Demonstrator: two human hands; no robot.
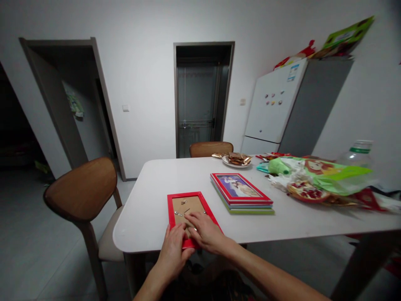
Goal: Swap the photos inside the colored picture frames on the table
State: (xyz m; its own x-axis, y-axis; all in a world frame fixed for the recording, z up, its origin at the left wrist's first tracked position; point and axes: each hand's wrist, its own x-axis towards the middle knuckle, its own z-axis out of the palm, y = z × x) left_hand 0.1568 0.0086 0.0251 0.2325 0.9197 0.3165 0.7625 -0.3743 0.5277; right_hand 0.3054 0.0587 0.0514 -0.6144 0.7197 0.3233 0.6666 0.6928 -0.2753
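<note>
Two bare hands close together on a red picture frame [171,211], lying back upward at the near edge of the white table [147,179]. Left hand [174,244] curled about the near left corner, thumb along the near rim; right hand [205,231] with fingers bent down onto the brown backing board [194,204], impossible to tell whether pinching anything. Best to hold the corner firmly against slipping off the edge, press each small metal clip [178,213] gently, and avoid flexing the board. Just to the right, a stack of frames [249,206], perhaps an obstacle to swinging the work that way. Farther off, a plate [241,167] of wrapped snacks, a cut pomegranate [308,193], a green plastic bag [332,169] and a clear bottle [359,155], all clear of the fingers. Beyond the table's left side, a wooden chair [83,188].
</note>
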